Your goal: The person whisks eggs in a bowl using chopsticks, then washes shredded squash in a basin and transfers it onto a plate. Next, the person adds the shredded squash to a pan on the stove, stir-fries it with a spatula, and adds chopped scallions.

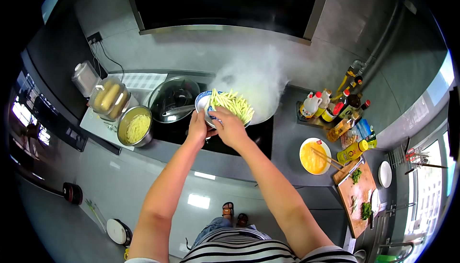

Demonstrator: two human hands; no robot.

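Observation:
A blue-and-white bowl [203, 101] full of pale green vegetable strips [233, 105] is tilted in front of the steam. My left hand [197, 128] grips its left, near side with the fingers wrapped underneath. My right hand [230, 127] is closed at the near rim, its fingers curled over the bowl beside the strips. Behind the bowl, thick steam [258, 69] rises from a wok [264, 117], mostly hidden by steam and bowl. A metal utensil handle [179, 110] lies just left of the bowl, over a glass-lidded pan [165, 93].
Left on the counter are a metal bowl [120, 128] of pale shreds and a clear container [111, 97]. To the right stand several sauce bottles [333, 107], a bowl of beaten egg [311, 156] with chopsticks, and a cutting board [358, 186] with greens. A range hood [220, 29] hangs above.

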